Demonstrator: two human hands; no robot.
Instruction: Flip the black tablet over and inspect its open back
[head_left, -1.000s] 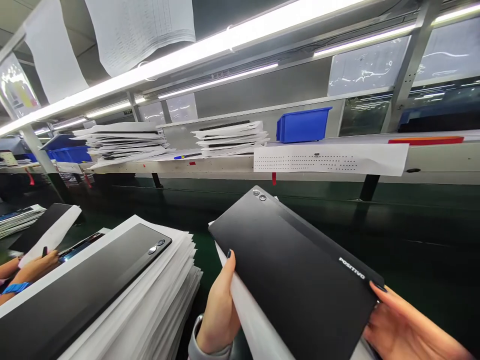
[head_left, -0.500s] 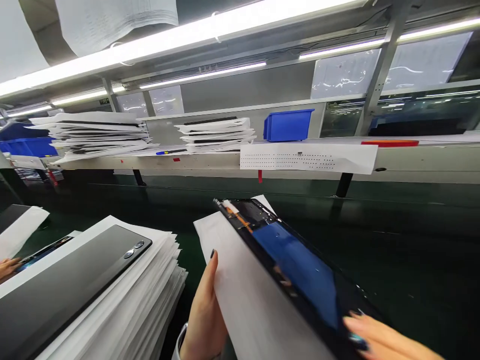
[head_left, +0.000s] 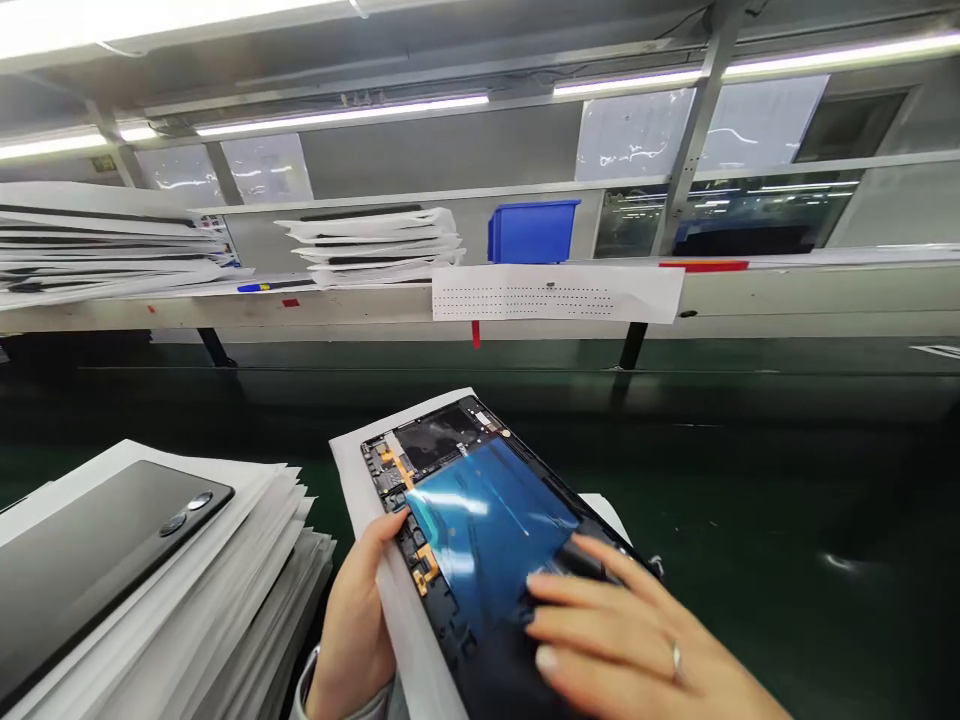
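A tablet with its back off [head_left: 487, 510] is tilted in front of me, its inside facing up. Blue film covers its middle, and orange flex cables show along its left side. Under it lies a white sheet [head_left: 361, 480], jutting out at the left. My left hand [head_left: 360, 610] clasps the tablet's left edge together with the sheet, thumb on top. Over the lower part of the tablet my right hand [head_left: 615, 620] has its fingers stretched out and slightly apart, blurred; whether they press on the surface I cannot tell. The tablet's lower end is partly hidden by this hand.
At the left, a grey tablet back cover [head_left: 112, 560] with two lenses lies on a tall stack of white sheets [head_left: 247, 570]. Along the shelf [head_left: 360, 305] stand piles of white-wrapped pieces [head_left: 382, 245] and a blue bin [head_left: 532, 232]. A dotted paper strip [head_left: 555, 295] hangs from its edge.
The tablet has come down flat onto the white sheet, where before it was held up tilted. My left thumb now grips its edge. My right hand has moved left, fingers spreading over it.
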